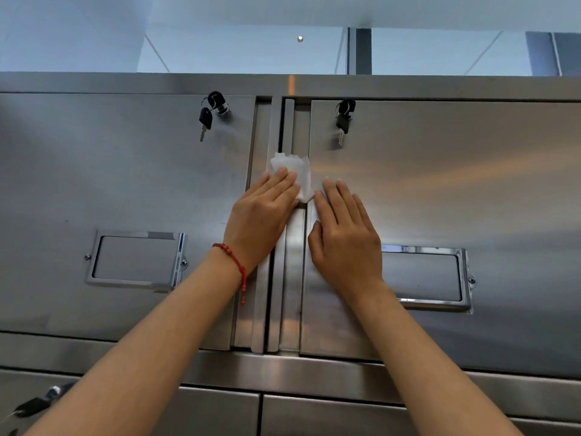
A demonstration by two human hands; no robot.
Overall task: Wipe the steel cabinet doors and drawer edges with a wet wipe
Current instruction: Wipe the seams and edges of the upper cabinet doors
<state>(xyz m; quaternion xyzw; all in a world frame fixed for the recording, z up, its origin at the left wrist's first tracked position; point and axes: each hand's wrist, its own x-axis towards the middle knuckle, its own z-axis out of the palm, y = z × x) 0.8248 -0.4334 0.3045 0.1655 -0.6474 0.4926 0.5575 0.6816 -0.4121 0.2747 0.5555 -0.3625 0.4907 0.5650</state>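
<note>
Under flat left hand (264,212), crumpled white wipe (294,174)

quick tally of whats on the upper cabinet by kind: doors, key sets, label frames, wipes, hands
doors: 2, left door, right door
key sets: 2
label frames: 2
wet wipe: 1
hands: 2, left hand, right hand
total: 9

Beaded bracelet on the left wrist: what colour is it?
Red; the beaded bracelet with its hanging tail shows clearly in the head view.
</note>
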